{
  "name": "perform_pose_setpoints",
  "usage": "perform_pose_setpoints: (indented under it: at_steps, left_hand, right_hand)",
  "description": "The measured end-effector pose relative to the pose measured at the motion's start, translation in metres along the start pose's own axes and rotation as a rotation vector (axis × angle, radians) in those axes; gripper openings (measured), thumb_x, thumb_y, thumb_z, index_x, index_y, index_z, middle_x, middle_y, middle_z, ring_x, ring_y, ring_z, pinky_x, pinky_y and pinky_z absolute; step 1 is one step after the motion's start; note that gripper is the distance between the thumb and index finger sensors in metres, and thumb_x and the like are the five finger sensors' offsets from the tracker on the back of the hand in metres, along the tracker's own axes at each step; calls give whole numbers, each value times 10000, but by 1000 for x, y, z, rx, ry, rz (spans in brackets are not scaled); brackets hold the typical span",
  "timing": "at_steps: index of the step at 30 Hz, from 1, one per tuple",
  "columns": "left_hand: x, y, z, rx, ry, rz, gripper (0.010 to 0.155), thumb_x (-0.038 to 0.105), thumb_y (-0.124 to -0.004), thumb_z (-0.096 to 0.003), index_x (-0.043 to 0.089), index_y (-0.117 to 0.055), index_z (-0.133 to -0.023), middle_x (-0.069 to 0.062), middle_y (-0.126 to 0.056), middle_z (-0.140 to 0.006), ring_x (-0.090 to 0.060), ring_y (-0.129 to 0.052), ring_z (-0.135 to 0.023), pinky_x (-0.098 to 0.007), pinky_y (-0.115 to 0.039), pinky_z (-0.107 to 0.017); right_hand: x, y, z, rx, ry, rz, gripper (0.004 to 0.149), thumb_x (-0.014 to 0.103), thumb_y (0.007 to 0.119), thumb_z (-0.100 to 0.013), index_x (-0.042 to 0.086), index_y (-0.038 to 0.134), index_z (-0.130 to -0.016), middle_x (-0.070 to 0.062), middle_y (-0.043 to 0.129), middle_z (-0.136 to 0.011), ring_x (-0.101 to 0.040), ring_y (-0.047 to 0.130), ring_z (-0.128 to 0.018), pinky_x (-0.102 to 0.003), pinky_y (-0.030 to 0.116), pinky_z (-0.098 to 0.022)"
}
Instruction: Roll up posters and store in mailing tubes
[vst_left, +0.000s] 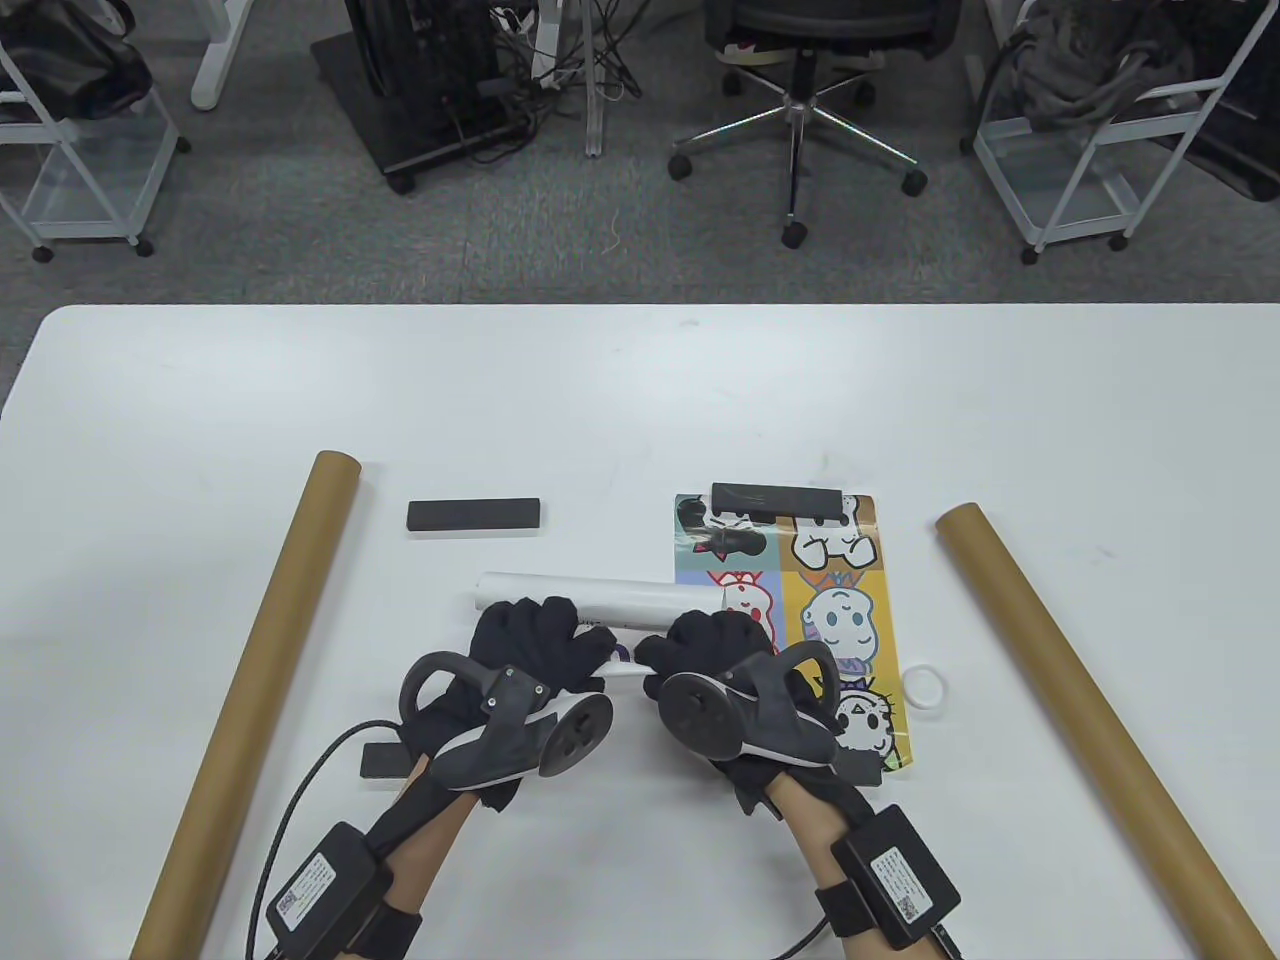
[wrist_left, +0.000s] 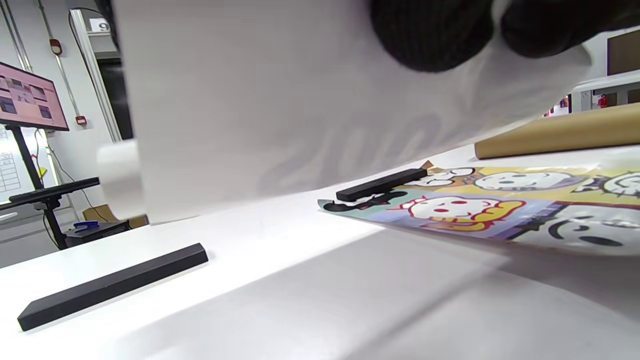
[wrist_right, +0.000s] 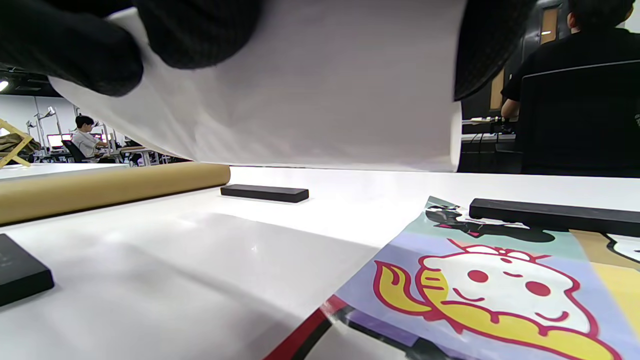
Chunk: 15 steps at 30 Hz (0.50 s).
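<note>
Left tube: a long brown cardboard mailing tube (vst_left: 250, 700) lay on the white bench (vst_left: 640, 380), slanting from the near left edge toward the middle, matte and round, its far end open.
Small block: a flat black block (vst_left: 385, 760) sat just beside the left wrist, partly hidden by it.
Left bar: a matte black rectangular bar (vst_left: 474, 516) lay flat, apart from the rolled sheet, toward the far edge.
Left hand: the left hand (vst_left: 530, 640), in a black knitted glove, had its fingers curled over the left part of the rolled poster (vst_left: 600, 595), gripping it.
Rolled poster: a smooth white paper cylinder, printed side inward, lay across the bench centre, held by both hands; from the left wrist view it was lifted clear of the bench surface.
Right hand: the right hand (vst_left: 715, 645) curled its fingers round the right part of the same roll, gripping it.
Flat poster: a glossy sheet with cartoon panels (vst_left: 830, 610) lay flat right of centre, partly under the right hand.
Right bar: a second black bar (vst_left: 776, 500) rested on the flat poster's far edge.
Ring: a small white ring-shaped cap (vst_left: 924, 689) lay just beside the flat poster's right edge.
Right tube: another brown cardboard mailing tube (vst_left: 1080, 700) slanted toward the near right corner.
</note>
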<state>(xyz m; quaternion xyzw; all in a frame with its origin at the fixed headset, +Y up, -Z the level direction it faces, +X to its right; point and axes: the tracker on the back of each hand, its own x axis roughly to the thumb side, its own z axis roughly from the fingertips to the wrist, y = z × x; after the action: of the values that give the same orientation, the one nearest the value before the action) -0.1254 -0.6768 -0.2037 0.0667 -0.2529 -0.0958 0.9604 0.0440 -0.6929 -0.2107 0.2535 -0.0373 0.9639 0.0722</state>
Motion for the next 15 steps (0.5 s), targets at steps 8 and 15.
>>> perform_pose_setpoints:
  at_steps: [8,15]
  left_hand:
    - [-6,2,2,81,0,113,586,449,-686,-505,389,-595,-1080,103,-944,-814,-156,-991,-585,-442,-818,-710]
    - [-8,0,1,62,22,87,429,452,-674,-510,377,-804,-911,74,-915,-890,-184,-975,-681,-482,-770,-738]
  right_hand:
    - [-6,-1,-1,6,11,-48,495,348,667,-468,191,724,-934,-55,825,-732,-271,883,-532,-556,822,-540]
    - [-5,-4,-2,-55,1,-42,512,361,754,-422,206,721,-909,-9,890,-695,-254,934,-533,-529,840,-554]
